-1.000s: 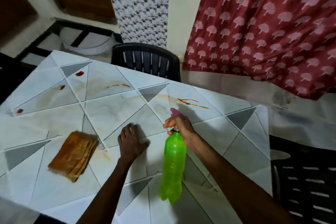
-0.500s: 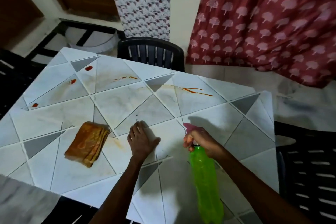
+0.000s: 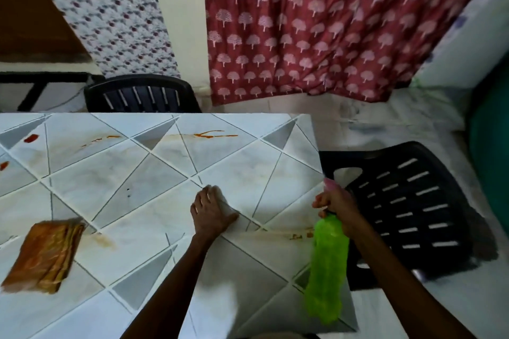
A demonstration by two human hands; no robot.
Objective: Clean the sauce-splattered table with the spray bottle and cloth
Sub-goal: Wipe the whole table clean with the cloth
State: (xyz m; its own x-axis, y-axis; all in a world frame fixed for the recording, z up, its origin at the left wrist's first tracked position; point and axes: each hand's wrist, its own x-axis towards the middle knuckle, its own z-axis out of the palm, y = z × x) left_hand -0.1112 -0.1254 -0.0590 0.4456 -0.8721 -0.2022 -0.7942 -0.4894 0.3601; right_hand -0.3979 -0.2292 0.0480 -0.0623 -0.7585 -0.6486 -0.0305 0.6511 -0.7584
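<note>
While your right hand (image 3: 334,205) grips the green spray bottle (image 3: 327,264) by its neck, your left hand (image 3: 210,215) lies flat on the table (image 3: 154,181), cloth (image 3: 45,253) well to its left, sauce (image 3: 212,134) beyond it.

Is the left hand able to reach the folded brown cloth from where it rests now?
Probably yes. The left hand lies flat on the table, holding nothing, and the cloth lies to its left with no object between them. The right hand grips the spray bottle on the other side.
</note>
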